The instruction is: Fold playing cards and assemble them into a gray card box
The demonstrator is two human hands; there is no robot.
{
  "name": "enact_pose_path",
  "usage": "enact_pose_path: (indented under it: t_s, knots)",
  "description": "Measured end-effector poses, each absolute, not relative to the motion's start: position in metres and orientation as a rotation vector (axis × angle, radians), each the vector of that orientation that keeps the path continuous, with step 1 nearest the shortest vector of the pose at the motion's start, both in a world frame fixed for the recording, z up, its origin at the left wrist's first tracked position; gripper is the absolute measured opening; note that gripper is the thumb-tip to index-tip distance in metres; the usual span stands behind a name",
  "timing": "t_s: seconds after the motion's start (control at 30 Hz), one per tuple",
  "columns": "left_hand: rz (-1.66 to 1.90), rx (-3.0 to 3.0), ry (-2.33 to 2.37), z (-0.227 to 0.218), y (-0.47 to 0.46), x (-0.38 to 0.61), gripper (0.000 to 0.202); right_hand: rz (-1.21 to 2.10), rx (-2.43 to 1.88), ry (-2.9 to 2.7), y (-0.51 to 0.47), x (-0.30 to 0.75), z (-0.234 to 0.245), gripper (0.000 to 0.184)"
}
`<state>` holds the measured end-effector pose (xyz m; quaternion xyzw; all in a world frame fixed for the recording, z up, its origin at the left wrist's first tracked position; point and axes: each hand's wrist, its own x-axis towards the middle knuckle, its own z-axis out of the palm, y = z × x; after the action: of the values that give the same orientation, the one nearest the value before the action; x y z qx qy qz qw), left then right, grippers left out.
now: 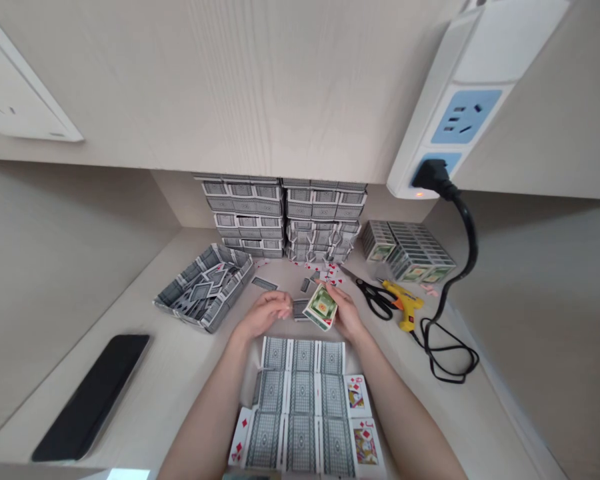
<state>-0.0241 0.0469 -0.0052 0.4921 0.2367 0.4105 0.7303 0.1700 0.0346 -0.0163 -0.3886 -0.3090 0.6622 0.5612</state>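
Observation:
My right hand (347, 313) is closed around a small stack of playing cards (323, 305), the top one green with a gold emblem. To its left, my left hand (267, 312) has its fingers curled together; whether anything is in them is hidden. Between the hands a grey-backed card piece (300, 309) lies on the table, partly behind the green card. Below my hands spreads a panel of grey-backed playing cards (303, 393) in rows, with a queen (357, 396) and a jack (366, 445) of diamonds face up along its right edge.
At left stand a card-built tray (220, 313) of folded cards and a black phone (93, 397). Stacked card boxes (250, 207) line the back. Scissors (375, 297), a yellow glue gun (404, 303) with its cord, and packed decks (415, 250) are at right. A power strip (460, 113) hangs above.

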Motion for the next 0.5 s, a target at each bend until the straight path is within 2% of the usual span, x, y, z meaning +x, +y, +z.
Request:
enact_pose_path:
  t_s: [0.17, 0.33, 0.5]
  knots:
    - [1.188, 0.783, 0.45, -0.0011, 0.0532, -0.029, 0.025, 1.519, -0.936, -0.708, 0.0349, 0.169, -0.0166, 0.037]
    - [1.261, 0.627, 0.429, -0.0026, 0.0562, -0.0312, 0.005, 1.514, -0.939, -0.691, 0.0356, 0.1685, -0.0205, 0.031]
    - [1.289, 0.532, 0.447, -0.0043, 0.0573, -0.0322, 0.004, 1.479, -0.907, -0.7, 0.036, 0.1675, -0.0226, 0.028]
